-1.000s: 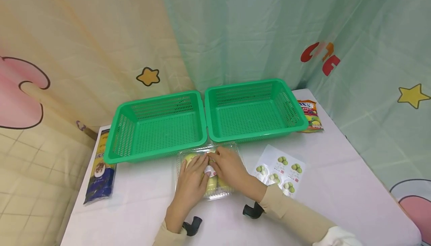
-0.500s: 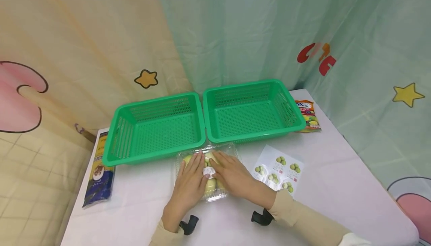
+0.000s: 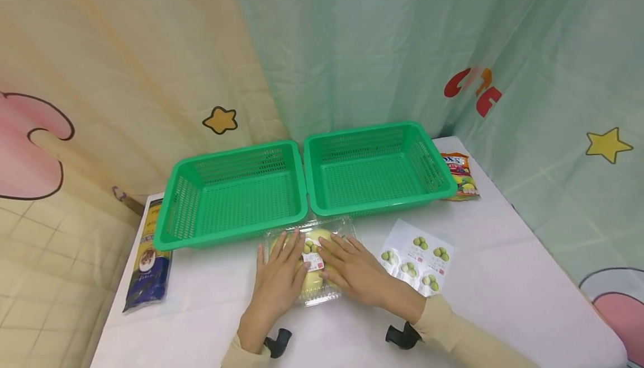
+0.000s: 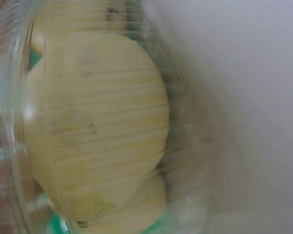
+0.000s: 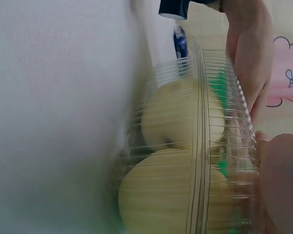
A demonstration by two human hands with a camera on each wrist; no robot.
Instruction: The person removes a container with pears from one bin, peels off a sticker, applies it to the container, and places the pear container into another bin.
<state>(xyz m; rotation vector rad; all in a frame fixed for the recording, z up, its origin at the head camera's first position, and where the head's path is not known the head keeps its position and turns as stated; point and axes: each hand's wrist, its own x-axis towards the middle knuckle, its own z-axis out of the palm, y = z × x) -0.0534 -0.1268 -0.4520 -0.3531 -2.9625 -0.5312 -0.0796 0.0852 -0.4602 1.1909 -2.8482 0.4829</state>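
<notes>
A clear plastic clamshell box (image 3: 317,301) of pale yellow round fruit lies on the table, in front of the two baskets. On its lid sits a label (image 3: 314,260) printed with green fruit. My left hand (image 3: 276,281) rests on the lid left of the label, fingers spread and thumb at its edge. From the other side my right hand (image 3: 359,273) lies on the lid, its straight fingertips at the label's right edge. Through the ribbed side wall, the left wrist view shows a large fruit (image 4: 97,117) up close; the right wrist view shows another fruit (image 5: 156,190).
Two green plastic baskets (image 3: 231,238) (image 3: 382,204) stand side by side behind the box. A sheet of fruit stickers (image 3: 394,239) lies to the right. A blue and yellow packet (image 3: 146,273) is at far left; a Fox's fruit sweets bag (image 3: 463,178) is beside the right basket.
The right hand's bent fingers, earlier over the middle of the label, have straightened and slid to the right. Both hands now lie spread farther apart, and more of the label shows.
</notes>
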